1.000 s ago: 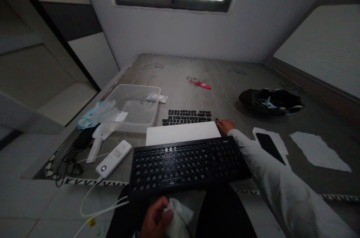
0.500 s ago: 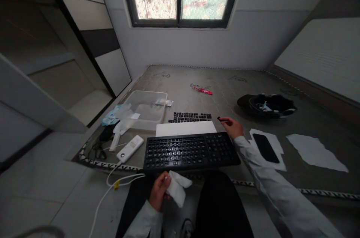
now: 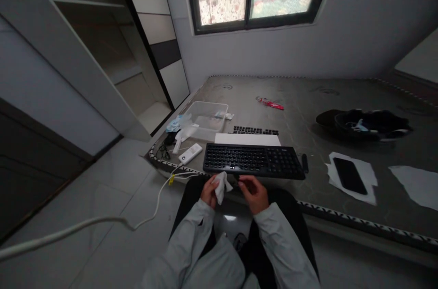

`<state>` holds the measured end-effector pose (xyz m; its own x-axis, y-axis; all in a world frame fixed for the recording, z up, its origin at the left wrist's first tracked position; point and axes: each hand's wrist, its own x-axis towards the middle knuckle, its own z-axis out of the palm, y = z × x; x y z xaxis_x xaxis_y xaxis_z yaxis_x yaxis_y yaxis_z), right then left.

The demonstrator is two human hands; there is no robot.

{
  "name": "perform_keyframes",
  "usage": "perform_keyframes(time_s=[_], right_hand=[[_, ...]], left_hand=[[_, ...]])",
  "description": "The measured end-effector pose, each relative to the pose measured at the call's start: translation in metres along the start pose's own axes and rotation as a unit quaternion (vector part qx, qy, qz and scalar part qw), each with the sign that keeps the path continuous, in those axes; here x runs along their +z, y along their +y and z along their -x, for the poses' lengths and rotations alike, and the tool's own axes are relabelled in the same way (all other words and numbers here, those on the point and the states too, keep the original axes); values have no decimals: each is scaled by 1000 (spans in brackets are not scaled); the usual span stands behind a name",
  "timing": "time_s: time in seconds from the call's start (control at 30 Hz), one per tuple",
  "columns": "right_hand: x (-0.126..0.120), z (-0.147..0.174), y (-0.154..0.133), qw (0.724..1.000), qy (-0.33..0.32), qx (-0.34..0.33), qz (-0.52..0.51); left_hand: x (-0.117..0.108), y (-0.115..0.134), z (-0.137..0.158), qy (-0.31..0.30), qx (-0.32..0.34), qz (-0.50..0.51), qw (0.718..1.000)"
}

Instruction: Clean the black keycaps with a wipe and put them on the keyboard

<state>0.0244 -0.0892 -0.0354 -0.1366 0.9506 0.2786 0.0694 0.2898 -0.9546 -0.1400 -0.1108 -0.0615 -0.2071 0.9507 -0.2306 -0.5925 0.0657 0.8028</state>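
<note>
My left hand [image 3: 208,192] is closed around a crumpled white tissue [image 3: 221,188], held over my lap in front of the table edge. Close to its right, my right hand [image 3: 256,195] pinches a small black keycap [image 3: 237,179] between thumb and fingertips, a short way from the tissue. Just beyond both hands lies a black keyboard [image 3: 253,160], its long side facing me. A white sheet of paper [image 3: 248,139] sticks out behind it. Loose black keycaps [image 3: 248,130] stand in rows past the paper.
To the left are a clear plastic box [image 3: 219,131], a white power bank [image 3: 190,153] with cables, and plastic wrappers [image 3: 187,130]. On the right lie a small black stick [image 3: 305,163], a phone [image 3: 349,175] on paper, and a black cap [image 3: 369,126]. A red wrapper [image 3: 272,104] sits farther back.
My right hand has come back from beside the keycap rows to my lap, carrying the keycap toward the tissue. My left hand still holds the tissue. The view has turned left.
</note>
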Motion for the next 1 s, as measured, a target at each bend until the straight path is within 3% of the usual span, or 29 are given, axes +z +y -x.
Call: perform_keyframes(time_s=[0.13,0.23,0.53,0.67,0.83,1.0], right_hand=[[4,4,-6,993,-115,-10,22],[10,7,-3,989,-147,5,26],[18,8,18,989,-86,119,-22],[18,7,21,981,-101,153,-66],[17,5,30,980,-102,159,-65],[17,3,31,980,-109,142,-84]], left_hand=[[1,4,3,14,16,13,1000],[0,3,4,12,24,25,999],[-1,-2,8,-45,18,-8,999],[0,-9,4,-17,20,-93,995],[-3,-19,-2,11,30,-143,989],[-3,-15,-3,-1,22,-161,987]])
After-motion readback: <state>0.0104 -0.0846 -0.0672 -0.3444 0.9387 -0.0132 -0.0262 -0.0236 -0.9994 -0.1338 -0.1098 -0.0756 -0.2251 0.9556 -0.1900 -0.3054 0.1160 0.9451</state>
